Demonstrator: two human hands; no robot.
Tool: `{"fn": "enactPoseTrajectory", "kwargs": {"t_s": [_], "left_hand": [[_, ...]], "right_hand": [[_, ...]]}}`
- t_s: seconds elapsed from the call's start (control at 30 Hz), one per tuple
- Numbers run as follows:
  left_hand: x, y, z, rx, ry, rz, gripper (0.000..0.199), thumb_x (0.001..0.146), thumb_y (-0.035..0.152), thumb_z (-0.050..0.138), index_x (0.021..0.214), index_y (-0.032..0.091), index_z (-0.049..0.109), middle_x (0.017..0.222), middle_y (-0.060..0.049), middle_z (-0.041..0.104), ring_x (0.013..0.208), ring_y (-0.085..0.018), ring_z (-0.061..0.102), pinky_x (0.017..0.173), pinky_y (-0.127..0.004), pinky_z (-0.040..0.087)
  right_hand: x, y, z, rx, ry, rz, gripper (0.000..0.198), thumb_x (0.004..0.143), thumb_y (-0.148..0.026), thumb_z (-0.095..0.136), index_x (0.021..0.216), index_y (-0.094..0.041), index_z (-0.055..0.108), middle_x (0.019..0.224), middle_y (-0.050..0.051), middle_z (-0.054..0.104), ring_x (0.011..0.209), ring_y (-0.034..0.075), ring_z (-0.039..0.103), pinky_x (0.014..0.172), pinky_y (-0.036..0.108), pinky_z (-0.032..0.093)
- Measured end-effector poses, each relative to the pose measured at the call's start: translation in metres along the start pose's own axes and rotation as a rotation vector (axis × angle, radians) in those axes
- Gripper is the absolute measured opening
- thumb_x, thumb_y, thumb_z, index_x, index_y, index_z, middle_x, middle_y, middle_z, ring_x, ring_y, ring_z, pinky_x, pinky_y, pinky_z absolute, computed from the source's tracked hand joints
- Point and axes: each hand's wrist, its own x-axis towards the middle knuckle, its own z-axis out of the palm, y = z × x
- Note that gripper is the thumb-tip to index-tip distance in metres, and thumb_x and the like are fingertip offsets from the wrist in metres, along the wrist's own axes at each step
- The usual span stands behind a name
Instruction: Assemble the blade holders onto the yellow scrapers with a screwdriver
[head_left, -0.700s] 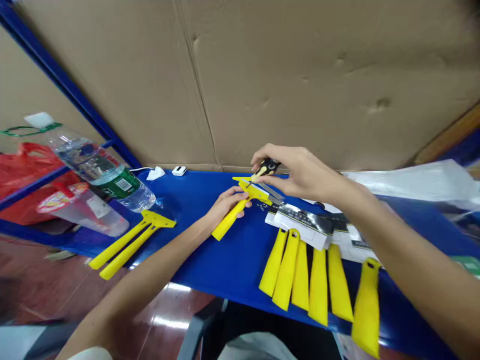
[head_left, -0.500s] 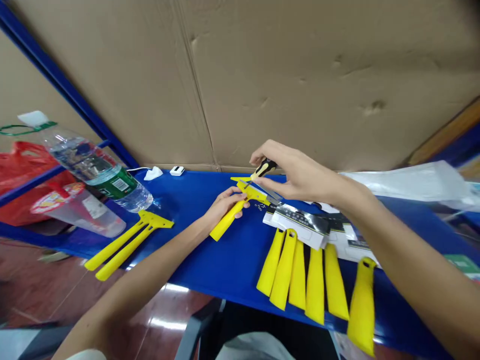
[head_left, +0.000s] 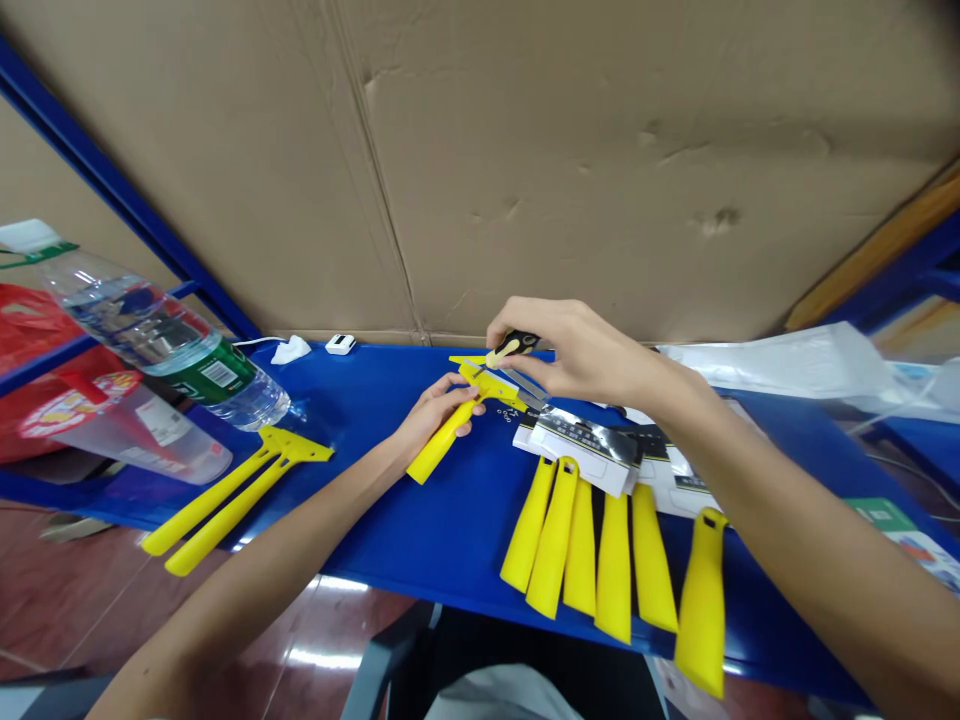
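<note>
Over the blue desk (head_left: 360, 410), the left hand (head_left: 433, 413) is gripping a yellow scraper (head_left: 491, 387), the right hand (head_left: 574, 345) clasping a screwdriver (head_left: 516, 343). The scraper is looking light, stiff and smooth, its handle (head_left: 436, 450) probably offering the surest hold.

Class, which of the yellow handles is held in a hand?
The yellow handle in the left hand. The other handles lie unheld on the blue table, and the right hand holds a screwdriver instead.

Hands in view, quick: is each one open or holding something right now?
Left hand: closed, holding a yellow tool.
Right hand: closed, holding a screwdriver.
</note>
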Motion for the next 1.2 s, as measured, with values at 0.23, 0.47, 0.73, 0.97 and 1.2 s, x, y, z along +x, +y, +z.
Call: {"fn": "enactPoseTrajectory", "kwargs": {"t_s": [0.23,0.47,0.73,0.97,1.2], "left_hand": [[0.0,-0.001,0.0,0.014,0.004,0.005,0.047,0.074,0.028,0.1,0.099,0.018,0.06,0.095,-0.007,0.073,0.071,-0.015,0.068,0.042,-0.016,0.038],[0.001,-0.003,-0.002,0.037,-0.009,0.016,0.048,0.076,0.028,0.099,0.101,0.02,0.059,0.093,-0.007,0.073,0.071,-0.015,0.068,0.041,-0.016,0.04],[0.0,-0.003,0.0,0.056,-0.02,0.02,0.051,0.075,0.03,0.1,0.1,0.021,0.056,0.088,-0.004,0.072,0.069,-0.015,0.068,0.041,-0.016,0.04],[0.0,-0.002,0.0,0.059,0.012,0.028,0.051,0.074,0.03,0.099,0.1,0.021,0.056,0.089,-0.004,0.072,0.068,-0.015,0.068,0.042,-0.016,0.039],[0.001,-0.003,-0.004,0.08,0.016,0.017,0.052,0.076,0.03,0.099,0.103,0.022,0.056,0.086,-0.004,0.072,0.065,-0.015,0.068,0.043,-0.017,0.039]], "right_hand": [[0.0,0.001,0.001,-0.1,0.007,0.097,0.018,0.106,-0.033,0.067,0.12,-0.023,0.061,0.116,0.008,0.069,0.099,0.024,0.066,0.087,0.038,0.048],[0.0,0.006,-0.002,-0.008,0.055,0.037,0.01,0.102,-0.024,0.072,0.108,-0.022,0.064,0.105,0.004,0.075,0.09,0.02,0.066,0.084,0.035,0.049],[0.0,0.003,-0.004,-0.014,0.025,0.042,0.015,0.101,-0.027,0.072,0.112,-0.02,0.063,0.112,0.008,0.073,0.096,0.022,0.065,0.085,0.035,0.048],[-0.001,0.008,-0.006,0.028,0.002,0.034,0.009,0.098,-0.019,0.072,0.106,-0.021,0.069,0.104,0.004,0.078,0.09,0.02,0.068,0.084,0.034,0.047],[0.001,0.01,0.002,-0.034,0.0,0.057,0.011,0.101,-0.03,0.072,0.098,-0.022,0.065,0.096,0.003,0.073,0.085,0.019,0.062,0.08,0.033,0.042]]}}
